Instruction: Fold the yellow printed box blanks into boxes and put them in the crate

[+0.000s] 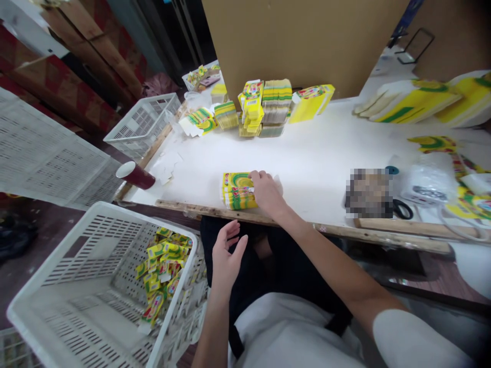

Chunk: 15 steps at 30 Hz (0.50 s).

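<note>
A bundle of small yellow-and-green printed packets (238, 198) lies near the front edge of the white table. My right hand (267, 191) is closed over the bundle's right end, its fingertips on the top. Something white or clear shows just beyond those fingers; I cannot make out what it is. My left hand (227, 253) hangs below the table edge, above my lap, its fingers apart and nothing in them. To its left stands a white perforated plastic crate (95, 225) with many yellow packets (163, 271) heaped on its right side.
Stacks of flat yellow cartons (276, 102) stand against a cardboard panel (303, 41). A dark red cup (136, 175) lies tipped at the table's left edge. Scissors (402, 209) and a clear plastic-wrapped item (429, 179) lie at the right. Another crate (141, 122) sits beyond the left edge.
</note>
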Each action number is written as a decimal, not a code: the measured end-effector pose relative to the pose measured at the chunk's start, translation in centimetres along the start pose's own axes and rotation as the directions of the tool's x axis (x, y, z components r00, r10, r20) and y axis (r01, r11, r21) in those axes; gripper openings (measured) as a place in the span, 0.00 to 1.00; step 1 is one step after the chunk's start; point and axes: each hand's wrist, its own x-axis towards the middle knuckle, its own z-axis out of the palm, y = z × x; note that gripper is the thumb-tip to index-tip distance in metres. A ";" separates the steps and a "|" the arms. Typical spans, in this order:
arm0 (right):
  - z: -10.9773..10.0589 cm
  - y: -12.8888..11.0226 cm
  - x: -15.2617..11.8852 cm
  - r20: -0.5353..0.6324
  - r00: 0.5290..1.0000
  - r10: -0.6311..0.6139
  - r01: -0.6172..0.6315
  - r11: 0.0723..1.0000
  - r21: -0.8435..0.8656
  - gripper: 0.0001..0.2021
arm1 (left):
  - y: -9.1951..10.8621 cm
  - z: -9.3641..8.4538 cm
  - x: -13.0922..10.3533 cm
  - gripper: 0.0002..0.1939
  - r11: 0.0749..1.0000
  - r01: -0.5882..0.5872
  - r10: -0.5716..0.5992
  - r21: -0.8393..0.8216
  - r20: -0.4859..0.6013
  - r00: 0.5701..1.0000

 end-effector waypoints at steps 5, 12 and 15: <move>-1.3 -0.1 -0.7 -0.037 0.999 -0.003 0.009 0.986 0.165 0.18 | 0.1 0.2 0.1 0.23 0.991 0.042 -0.039 -0.125 0.027 0.999; -1.4 -2.9 -8.1 0.269 0.947 -0.176 -0.134 0.542 0.829 0.19 | 1.4 0.6 0.5 0.21 0.742 -0.077 -0.063 -0.666 -0.184 0.981; -0.7 -4.5 -10.4 0.339 0.918 -0.204 -0.260 0.336 0.905 0.18 | 2.4 0.5 0.7 0.22 0.674 -0.178 -0.080 -0.717 -0.311 0.947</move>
